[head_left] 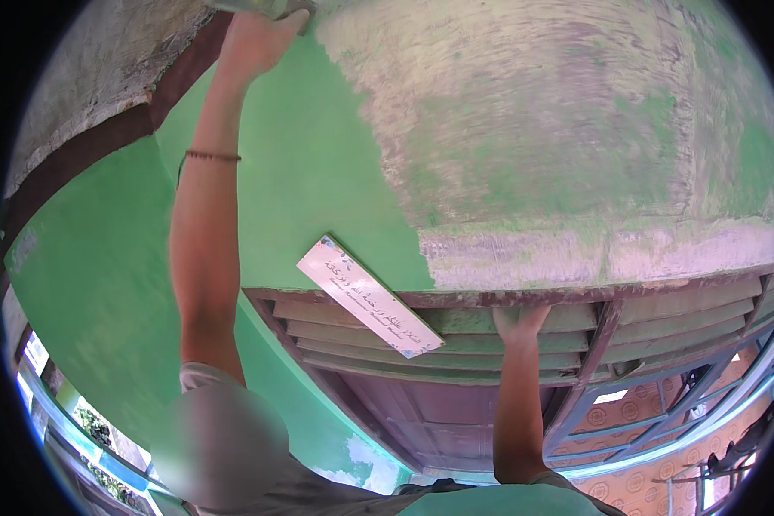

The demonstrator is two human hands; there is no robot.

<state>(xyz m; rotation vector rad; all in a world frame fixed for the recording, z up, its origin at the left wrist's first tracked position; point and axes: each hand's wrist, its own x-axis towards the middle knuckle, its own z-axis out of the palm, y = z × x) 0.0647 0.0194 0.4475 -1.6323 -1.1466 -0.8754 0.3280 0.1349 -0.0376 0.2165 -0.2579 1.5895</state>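
High at the upper left, my left hand (pixel 258 41) is closed round a flat greenish-grey tool (pixel 271 7) held against the wall. The picture's upper edge cuts the tool off, so its kind is unclear. Smooth green paint (pixel 318 172) covers the wall below and beside that hand. To the right spreads a rough, patchy whitish and worn green area (pixel 542 129). Lower down, my right hand (pixel 522 322) grips the brown wooden rail (pixel 662 286) above a slatted vent, its fingertips partly hidden. Left of it, a white plaque (pixel 365 297) with blue floral corners hangs tilted.
Vent slats (pixel 430 344) run beneath the rail, above a brown panelled door (pixel 421 413). At the lower right are blue window frames (pixel 654 421) and an orange patterned tile floor (pixel 611 494). A dark brown beam (pixel 77 155) borders the green wall at upper left.
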